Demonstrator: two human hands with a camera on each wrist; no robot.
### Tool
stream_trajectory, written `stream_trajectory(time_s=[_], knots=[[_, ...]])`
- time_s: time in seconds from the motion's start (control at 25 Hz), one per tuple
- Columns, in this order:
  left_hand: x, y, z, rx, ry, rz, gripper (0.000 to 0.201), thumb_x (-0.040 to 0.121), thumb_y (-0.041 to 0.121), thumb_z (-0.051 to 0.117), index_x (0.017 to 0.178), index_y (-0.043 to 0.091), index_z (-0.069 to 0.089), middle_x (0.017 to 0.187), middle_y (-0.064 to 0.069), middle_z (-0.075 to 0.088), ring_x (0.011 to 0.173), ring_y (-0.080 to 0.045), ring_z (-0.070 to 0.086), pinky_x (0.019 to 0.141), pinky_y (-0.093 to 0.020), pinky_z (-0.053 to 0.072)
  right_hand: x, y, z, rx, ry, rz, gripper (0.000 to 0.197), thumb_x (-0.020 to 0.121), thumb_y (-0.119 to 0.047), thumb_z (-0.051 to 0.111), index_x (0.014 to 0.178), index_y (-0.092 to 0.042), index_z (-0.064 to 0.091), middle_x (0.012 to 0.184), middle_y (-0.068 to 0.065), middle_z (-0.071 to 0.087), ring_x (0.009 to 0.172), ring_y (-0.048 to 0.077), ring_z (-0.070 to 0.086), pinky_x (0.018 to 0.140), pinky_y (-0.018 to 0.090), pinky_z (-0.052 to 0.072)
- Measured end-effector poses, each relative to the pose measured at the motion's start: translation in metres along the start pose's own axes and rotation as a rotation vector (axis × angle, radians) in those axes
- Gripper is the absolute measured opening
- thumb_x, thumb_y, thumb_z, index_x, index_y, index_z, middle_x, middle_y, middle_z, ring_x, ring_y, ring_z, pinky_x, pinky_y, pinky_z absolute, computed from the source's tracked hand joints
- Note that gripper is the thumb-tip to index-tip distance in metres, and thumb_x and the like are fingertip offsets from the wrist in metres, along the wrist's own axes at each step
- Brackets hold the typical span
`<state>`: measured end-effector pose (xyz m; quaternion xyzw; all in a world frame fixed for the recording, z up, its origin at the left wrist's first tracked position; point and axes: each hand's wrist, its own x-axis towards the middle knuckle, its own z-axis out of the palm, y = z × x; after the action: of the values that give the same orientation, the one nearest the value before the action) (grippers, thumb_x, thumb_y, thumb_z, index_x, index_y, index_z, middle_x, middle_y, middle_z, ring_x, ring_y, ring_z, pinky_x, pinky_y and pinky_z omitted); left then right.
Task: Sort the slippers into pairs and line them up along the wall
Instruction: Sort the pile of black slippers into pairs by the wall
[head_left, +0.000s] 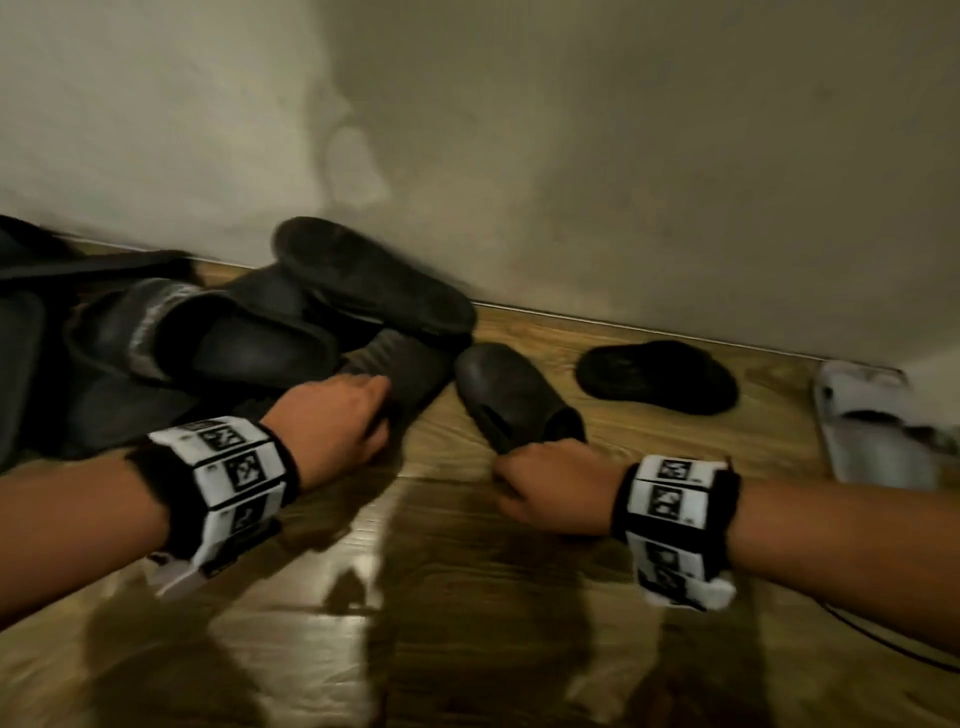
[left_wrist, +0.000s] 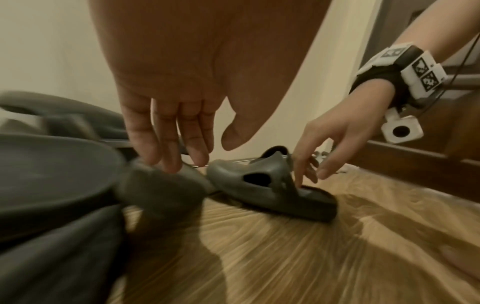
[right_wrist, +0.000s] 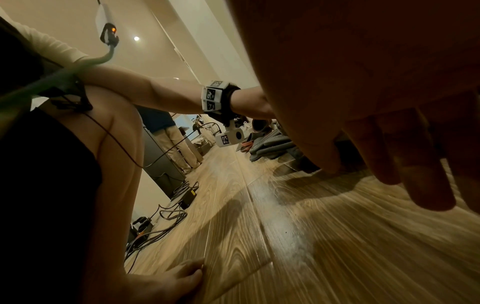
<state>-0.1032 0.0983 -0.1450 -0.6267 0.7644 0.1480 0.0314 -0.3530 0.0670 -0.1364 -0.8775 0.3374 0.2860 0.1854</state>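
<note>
Two hands: both low over the wooden floor (head_left: 467, 597).
Left hand (head_left: 332, 415): fingers straight, touching the dark slipper pile (head_left: 218, 332).
Right hand (head_left: 556, 483): fingers reaching into the gray slipper (head_left: 509, 395), near the wall (head_left: 623, 156).

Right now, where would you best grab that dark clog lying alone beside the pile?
Probably the clog by its open heel rim, from the near side: the heel opening faces the right hand, whose fingers already reach it, giving a lip to pinch.
</note>
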Motion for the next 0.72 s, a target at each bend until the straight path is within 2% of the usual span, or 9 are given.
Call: stream_trajectory(time_s=[0.08,0.16,0.28,0.4,0.56,0.64,0.72], knots=[[0.006,0.026,0.001,0.016,-0.043,0.056,0.026,0.088,0.041,0.048,0.103,0.020,0.052,0.109,-0.003,0.065,0.102,-0.023,0.064,0.082,-0.033,0.050,-0.007,0.005,0.004,0.018,0.001,-0.013,0.029,0.096,-0.037,0.044,0.096,-0.011,0.057,0.100,0.012,0.066,0.088,0.033,0.064,0.069,0.037,0.046],[0.009,0.044,0.000,0.021,-0.066,0.089,0.025,0.088,0.041,0.047,0.102,0.021,0.051,0.109,-0.002,0.064,0.102,-0.022,0.063,0.082,-0.033,0.050,-0.006,0.007,0.004,0.025,0.035,-0.026,0.030,0.096,-0.038,0.044,0.094,-0.010,0.057,0.093,0.012,0.066,0.080,0.031,0.063,0.064,0.035,0.043],[0.001,0.040,-0.006,0.041,-0.064,0.048,0.026,0.088,0.040,0.046,0.104,0.020,0.051,0.109,-0.004,0.063,0.102,-0.025,0.063,0.082,-0.035,0.051,0.009,-0.005,-0.002,0.012,0.089,-0.067,0.034,0.095,-0.043,0.044,0.100,-0.013,0.059,0.100,0.010,0.067,0.089,0.030,0.065,0.072,0.039,0.052],[-0.025,0.005,-0.010,0.064,-0.052,-0.087,0.027,0.088,0.038,0.046,0.105,0.017,0.051,0.111,-0.006,0.064,0.101,-0.028,0.063,0.080,-0.037,0.050,0.033,-0.032,-0.012,-0.031,0.106,-0.165,0.036,0.095,-0.046,0.043,0.109,-0.018,0.059,0.112,0.007,0.067,0.102,0.027,0.064,0.083,0.039,0.052],[-0.060,-0.065,-0.011,0.115,-0.020,-0.352,0.034,0.088,0.036,0.048,0.111,0.012,0.050,0.115,-0.011,0.059,0.107,-0.032,0.059,0.084,-0.040,0.048,0.059,-0.054,-0.009,-0.029,0.089,-0.249,0.036,0.094,-0.054,0.039,0.110,-0.029,0.058,0.113,-0.004,0.067,0.102,0.016,0.064,0.085,0.036,0.052],[-0.074,-0.096,-0.008,0.127,0.022,-0.494,0.039,0.088,0.036,0.050,0.117,0.010,0.048,0.120,-0.013,0.056,0.112,-0.032,0.056,0.089,-0.041,0.046,0.067,-0.058,-0.012,-0.047,0.098,-0.241,0.041,0.092,-0.063,0.033,0.112,-0.037,0.057,0.114,-0.014,0.067,0.101,0.007,0.063,0.085,0.031,0.052],[-0.080,-0.106,0.002,0.104,0.025,-0.565,0.041,0.088,0.036,0.051,0.119,0.010,0.048,0.123,-0.013,0.055,0.114,-0.032,0.054,0.092,-0.041,0.045,0.075,-0.065,-0.019,-0.050,0.092,-0.220,0.045,0.088,-0.070,0.028,0.113,-0.044,0.054,0.115,-0.020,0.065,0.100,0.000,0.062,0.085,0.026,0.051]])
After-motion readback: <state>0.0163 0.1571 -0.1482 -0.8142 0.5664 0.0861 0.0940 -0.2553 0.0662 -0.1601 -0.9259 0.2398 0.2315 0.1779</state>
